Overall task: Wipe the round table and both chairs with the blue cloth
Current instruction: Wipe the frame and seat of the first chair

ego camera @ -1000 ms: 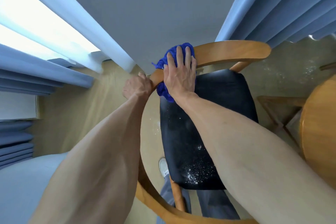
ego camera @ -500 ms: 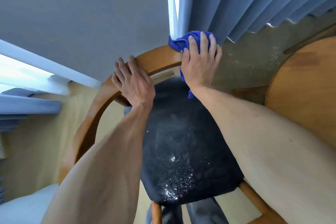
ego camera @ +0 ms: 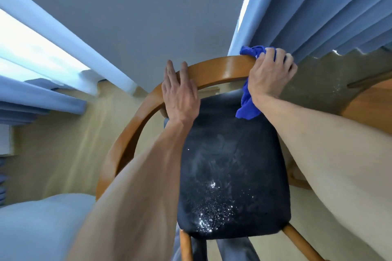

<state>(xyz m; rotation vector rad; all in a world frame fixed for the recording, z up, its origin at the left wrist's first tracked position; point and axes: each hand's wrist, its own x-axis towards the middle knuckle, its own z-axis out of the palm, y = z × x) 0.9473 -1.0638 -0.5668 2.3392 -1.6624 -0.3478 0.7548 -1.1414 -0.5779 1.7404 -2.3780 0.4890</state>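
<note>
A wooden chair with a curved backrest rail [ego camera: 222,69] and a black padded seat [ego camera: 231,174] fills the middle of the view; the seat shows pale smears and glinting specks. My right hand [ego camera: 270,76] grips the blue cloth [ego camera: 247,104] against the right end of the rail, cloth bunched above the fingers and hanging below the wrist. My left hand [ego camera: 180,93] lies on the rail left of centre, fingers straight and draped over it. The round wooden table [ego camera: 373,101] shows at the right edge, partly behind my right arm.
Blue curtains [ego camera: 322,17] hang just behind the chair's right end, and a grey wall [ego camera: 148,17] stands behind the backrest. A bright window [ego camera: 31,48] is at the left. Pale floor lies to the left, with a light-blue padded surface [ego camera: 38,229] at the lower left.
My right hand has slid the cloth along the backrest rail to its right end. My left hand went from gripping the rail's left part to resting flat nearer its middle. The view has swung.
</note>
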